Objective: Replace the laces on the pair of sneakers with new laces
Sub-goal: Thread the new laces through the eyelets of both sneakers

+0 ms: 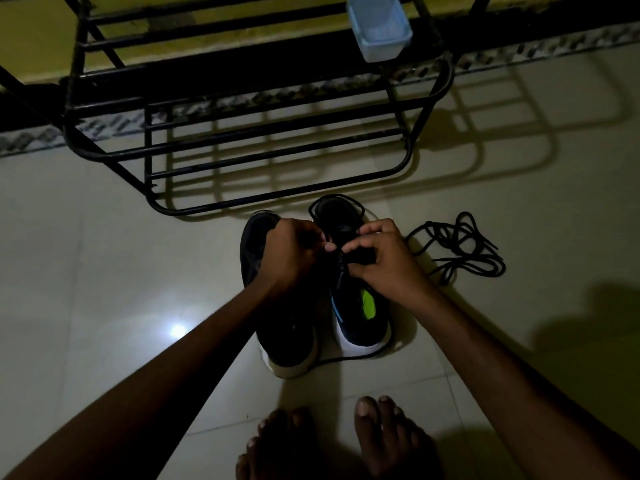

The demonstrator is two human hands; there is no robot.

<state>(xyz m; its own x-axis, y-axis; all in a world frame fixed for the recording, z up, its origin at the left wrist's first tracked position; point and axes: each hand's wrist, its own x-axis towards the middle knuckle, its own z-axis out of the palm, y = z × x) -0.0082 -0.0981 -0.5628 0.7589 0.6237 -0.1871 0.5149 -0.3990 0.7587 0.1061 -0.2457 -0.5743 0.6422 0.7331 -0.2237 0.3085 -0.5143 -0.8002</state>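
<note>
— While the light is poor, what can be counted?

— Two sneakers, side by side on the floor (104, 271): a plain sneaker (277, 327) under the left hand (294, 252), and a green-marked sneaker (360, 317) directly beneath both sets of fingers. Two black laces: a threaded lace (349, 357) trailing round the green-marked sneaker's sole, and a loose lace (460, 251) heaped to the right of the fingers, well apart from them. Two bare feet (391, 438), on the person's side of the fingers.

— Containers?

— One pale plastic tub (379, 27), set on a black metal rack (242, 133) far beyond the fingers. Its contents cannot be made out.

— And the fingers?

— Left fingers (325, 244) are curled tight, pinching the threaded lace at the eyelets. On the right hand (381, 258), the fingers (356, 245) are likewise curled, thumb and forefinger nipping the same lace just beside the left fingertips.
</note>
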